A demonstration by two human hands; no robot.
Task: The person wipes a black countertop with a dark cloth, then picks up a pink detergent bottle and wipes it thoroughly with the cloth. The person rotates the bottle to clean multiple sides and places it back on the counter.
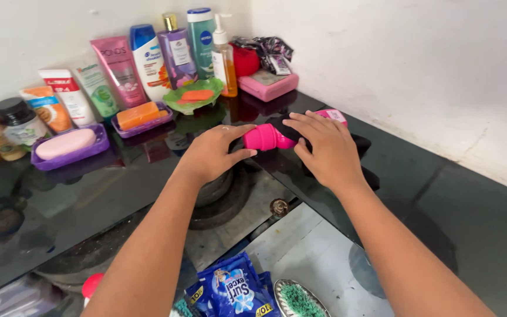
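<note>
Your left hand grips the pink cap end of a pink bottle lying on its side on the dark table. Your right hand lies flat over its far-right part, fingers spread, pressing it down. Toiletries line the far wall.

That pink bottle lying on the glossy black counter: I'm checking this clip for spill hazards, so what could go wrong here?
The pink plastic bottle lies on its side under the left hand and right hand; it might roll or leak onto the glossy black counter. A sweeping arm could topple the upright orange pump bottle.
</note>
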